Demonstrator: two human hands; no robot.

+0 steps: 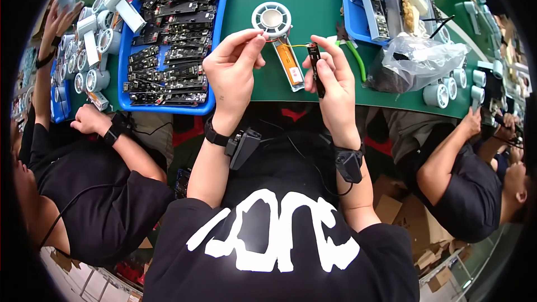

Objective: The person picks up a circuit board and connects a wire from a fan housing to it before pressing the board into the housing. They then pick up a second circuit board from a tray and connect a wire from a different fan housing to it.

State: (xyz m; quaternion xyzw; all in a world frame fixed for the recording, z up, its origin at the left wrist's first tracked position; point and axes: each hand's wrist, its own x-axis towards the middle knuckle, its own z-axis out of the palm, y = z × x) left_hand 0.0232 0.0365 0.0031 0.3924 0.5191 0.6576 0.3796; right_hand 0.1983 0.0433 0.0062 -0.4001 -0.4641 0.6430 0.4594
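Note:
A light-blue handheld fan (272,18) lies on the green table in front of me, its handle open with an orange battery (291,66) showing inside. My right hand (338,81) grips a narrow black circuit board (316,70) upright beside the handle. A yellow wire (297,45) runs from the fan's handle to the top of that board. My left hand (230,72) is pinched just below the fan's round head. A thin red wire (272,40) meets its fingertips; the exact end held is mostly hidden by the fingers.
At left, a blue tray (215,86) holds many black circuit boards, with fan bodies (98,78) piled beyond. Green-handled cutters (356,59), a plastic bag (417,67) and a second blue tray (351,22) lie at right. Co-workers sit on both sides.

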